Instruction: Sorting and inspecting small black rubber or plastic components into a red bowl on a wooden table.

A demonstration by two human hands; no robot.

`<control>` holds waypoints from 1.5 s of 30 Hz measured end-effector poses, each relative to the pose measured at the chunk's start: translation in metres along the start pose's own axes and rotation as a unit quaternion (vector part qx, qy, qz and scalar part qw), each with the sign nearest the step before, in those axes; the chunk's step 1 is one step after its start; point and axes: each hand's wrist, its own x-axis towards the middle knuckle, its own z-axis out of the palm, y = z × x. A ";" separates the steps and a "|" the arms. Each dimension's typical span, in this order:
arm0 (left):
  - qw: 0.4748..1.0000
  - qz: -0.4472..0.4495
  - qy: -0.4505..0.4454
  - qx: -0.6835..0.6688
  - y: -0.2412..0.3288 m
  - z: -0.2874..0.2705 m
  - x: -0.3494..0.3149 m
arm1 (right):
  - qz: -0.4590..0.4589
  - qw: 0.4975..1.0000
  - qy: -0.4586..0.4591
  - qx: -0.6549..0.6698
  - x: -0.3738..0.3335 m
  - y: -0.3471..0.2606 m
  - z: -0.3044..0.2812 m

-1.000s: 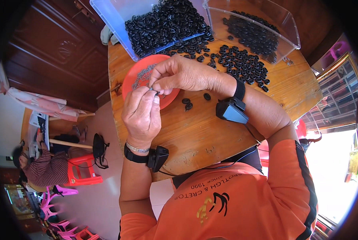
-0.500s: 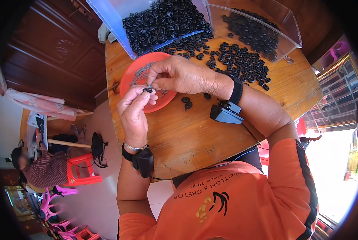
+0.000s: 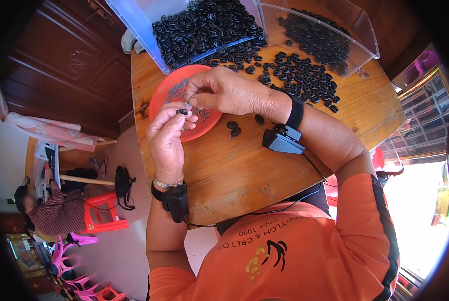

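Over a round orange-red dish (image 3: 216,120), my left hand (image 3: 165,145) pinches a small black oval plastic piece (image 3: 182,111) between thumb and fingers. My right hand (image 3: 229,93) meets it from the right, its thumb and forefinger closed on a small grey metal pin (image 3: 187,104), mostly hidden by the fingertips. The pin's tip is right by the black piece; whether it touches cannot be made out. Many similar grey pins (image 3: 176,93) lie in the dish under both hands. Loose black oval pieces (image 3: 235,132) rest on the table right of the dish.
A clear plastic bin (image 3: 159,55) heaped with black pieces lies tipped at the back. Another clear bin (image 3: 367,42) stands at the back right, near a spread of black ovals (image 3: 304,78) on the wooden table (image 3: 249,170). A person (image 3: 58,213) sits at the far left.
My fingertips have parted slightly, with the right hand's pinch lifting a little above the black piece. Both hands otherwise stay over the dish.
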 end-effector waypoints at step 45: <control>0.948 0.084 -0.062 0.300 -0.011 0.002 -0.001 | -0.103 0.957 0.033 -0.268 -0.008 0.004 0.007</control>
